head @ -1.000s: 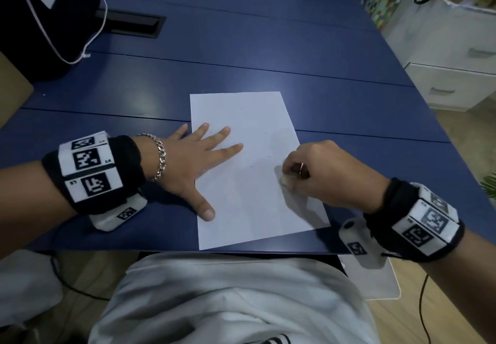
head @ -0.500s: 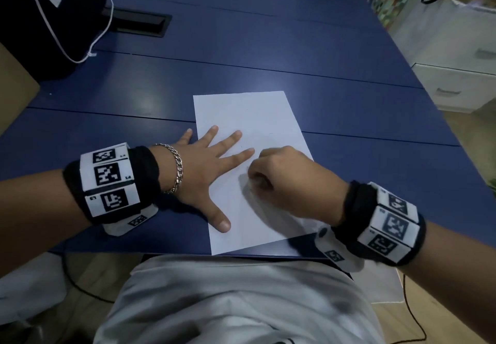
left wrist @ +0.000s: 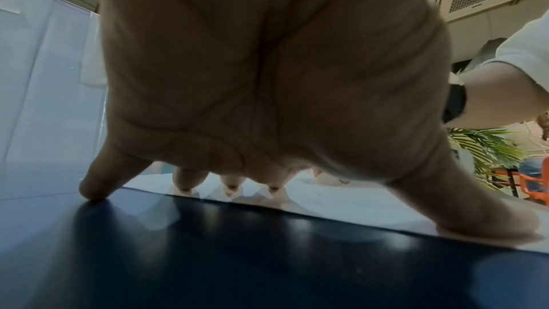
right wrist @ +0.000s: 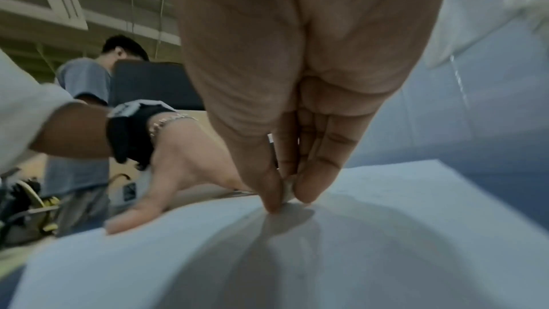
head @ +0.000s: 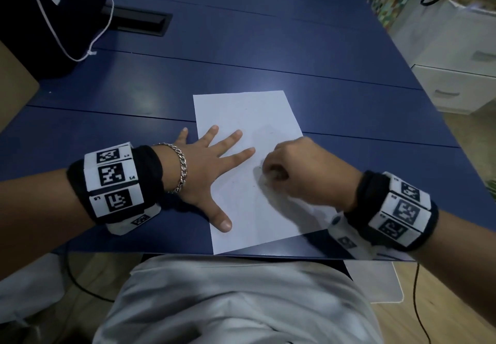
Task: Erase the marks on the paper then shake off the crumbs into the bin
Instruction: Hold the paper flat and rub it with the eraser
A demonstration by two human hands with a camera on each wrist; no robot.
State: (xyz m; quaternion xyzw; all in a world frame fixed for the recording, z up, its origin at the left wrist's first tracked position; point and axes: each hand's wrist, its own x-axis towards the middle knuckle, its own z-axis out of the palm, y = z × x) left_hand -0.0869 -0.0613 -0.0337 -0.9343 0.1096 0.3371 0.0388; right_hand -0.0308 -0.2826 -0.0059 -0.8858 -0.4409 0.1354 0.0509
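Note:
A white sheet of paper [head: 249, 118] lies on the blue table [head: 241, 48] near its front edge. My left hand [head: 209, 166] lies flat with spread fingers on the paper's left side, its thumb pressing the left edge. My right hand [head: 298, 174] is curled over the middle of the sheet. In the right wrist view its thumb and fingers pinch a small pale eraser [right wrist: 287, 190] against the paper [right wrist: 386, 220]. A few tiny dark specks [head: 259, 167] sit on the sheet beside the right hand. The left wrist view shows my left hand [left wrist: 267, 102] arched, fingertips down on the paper [left wrist: 341, 203].
A black bag [head: 45, 13] with a white label stands at the table's back left, by a dark cable slot [head: 139, 21]. White drawers [head: 456, 75] stand to the right. A white tray-like thing [head: 375, 282] lies on the floor under the table's right front. Another person [right wrist: 86, 93] stands behind.
My right hand has slid left across the paper, from its right edge to the middle near the left fingertips. The left hand has stayed pressed on the sheet.

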